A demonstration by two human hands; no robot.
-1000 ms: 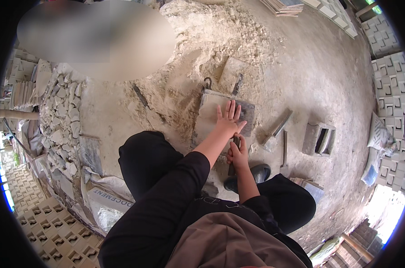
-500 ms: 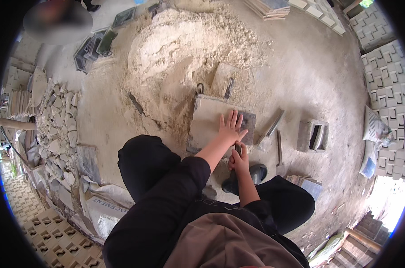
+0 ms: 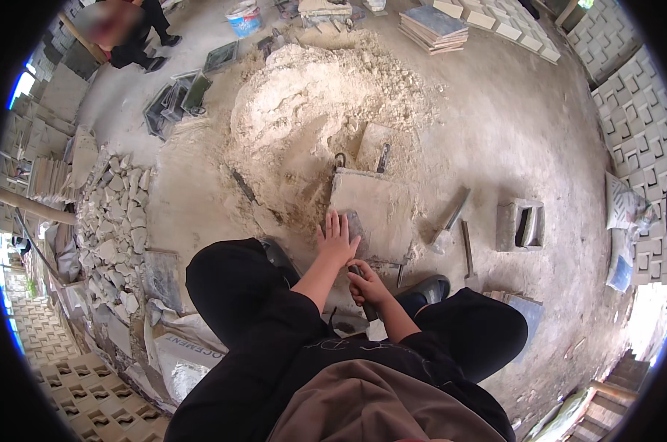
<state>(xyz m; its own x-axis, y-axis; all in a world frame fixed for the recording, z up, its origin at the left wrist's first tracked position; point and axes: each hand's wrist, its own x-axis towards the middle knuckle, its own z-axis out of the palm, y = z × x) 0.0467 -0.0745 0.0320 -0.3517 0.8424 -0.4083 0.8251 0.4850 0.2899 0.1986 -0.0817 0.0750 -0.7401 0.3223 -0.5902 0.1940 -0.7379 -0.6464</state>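
Note:
A pale, dust-covered square slab (image 3: pixel 381 210) lies on the floor in front of me. My left hand (image 3: pixel 336 240) is spread flat at its near left corner, fingers apart. Beside these fingers a dark grey flat patch (image 3: pixel 353 221) shows on the slab; I cannot tell whether it is part of a tool. My right hand (image 3: pixel 367 284), just nearer to me, is wrapped round the dark handle (image 3: pixel 369 311) of a tool whose working end is mostly hidden. Beyond the slab stands a dark metal hook (image 3: pixel 340 159), with a heap of pale powder (image 3: pixel 297 96) behind.
To the right lie a flat-bladed tool (image 3: pixel 451 221), a long-handled scraper-like tool (image 3: pixel 468 250) and a hollow block (image 3: pixel 520 225). Broken rubble (image 3: pixel 113 228) is piled at left. Dark moulds (image 3: pixel 175 103) sit far left; another person (image 3: pixel 153 29) is beyond. Stacked tiles (image 3: pixel 433 28) stand far right.
Both my hands have moved left and toward me, from the slab's right part to its near left corner. The dark patch shows there now, and the right side is pale. My view has shifted.

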